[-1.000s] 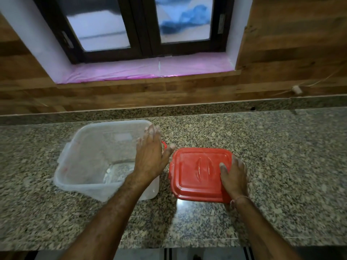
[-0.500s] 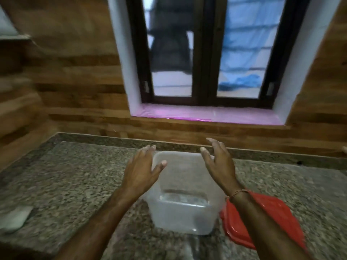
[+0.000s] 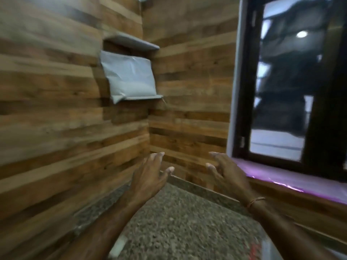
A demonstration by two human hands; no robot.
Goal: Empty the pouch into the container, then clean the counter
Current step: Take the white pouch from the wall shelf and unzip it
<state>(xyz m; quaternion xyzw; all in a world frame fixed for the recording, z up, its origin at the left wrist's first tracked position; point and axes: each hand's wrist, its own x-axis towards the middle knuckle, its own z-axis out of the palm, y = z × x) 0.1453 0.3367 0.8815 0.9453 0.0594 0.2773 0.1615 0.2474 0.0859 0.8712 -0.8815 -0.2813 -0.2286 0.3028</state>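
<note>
The pouch [image 3: 129,77], pale grey and full at its base, stands upright on the lower shelf [image 3: 142,97] in the corner of the wooden wall [image 3: 56,109], high above the bench [image 3: 178,222]. One bottom corner of the pouch hangs over the shelf's left edge, and its top sits just under the upper shelf [image 3: 135,42]. Both hands hover in the air over the back corner of the bench, well below the pouch and apart from it. The left hand [image 3: 150,177] is wide, fingers straight and spread, holding nothing. The right hand [image 3: 227,175] is wide too, fingers loosely spread, empty, with a thin band [image 3: 255,200] round its wrist. A clear gap lies between the two hands. The speckled bench runs back to a raised stone edge at the wall. To the right, the dark-framed window [image 3: 281,91] stands over a pink-covered sill [image 3: 281,177], close beside the right hand. A small white thing [image 3: 119,244] lies at the bench's left edge, too blurred to tell what it is
</note>
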